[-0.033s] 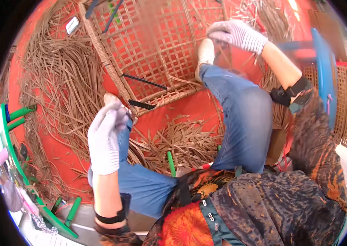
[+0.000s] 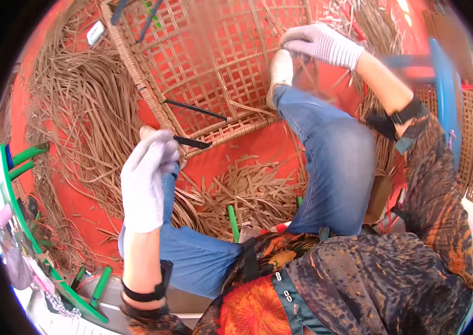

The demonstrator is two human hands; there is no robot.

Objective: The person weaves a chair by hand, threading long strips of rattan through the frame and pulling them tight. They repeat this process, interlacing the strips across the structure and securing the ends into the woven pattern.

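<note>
Fingers on your L hand (image 2: 144, 187) are bent in toward the thumb, tips right at the near end of a flat black piece (image 2: 194, 143); can't tell if they grip it. R hand (image 2: 323, 46) has its fingers curled down by the R side of the woven panel (image 2: 236, 132), nr the toe of your R shoe (image 2: 282, 70); can't tell if anything's in them. The panel, an open lattice w/ a wrapped rim, lies askew btwn & beyond your feet, near L corner just by your L fingertips. For good control, prob. pinch w/ thumb & fingertips, wrist loose, & brace on the thick rim, not the thin slats, which look easy to bend. A thinner black strip (image 2: 196, 109) sits at the panel's L side. Further out: long brown strips (image 2: 88, 97) heaped L, short offcuts (image 2: 253, 184) btwn your legs, blue stool-like thing (image 2: 442, 100) far R.
</note>
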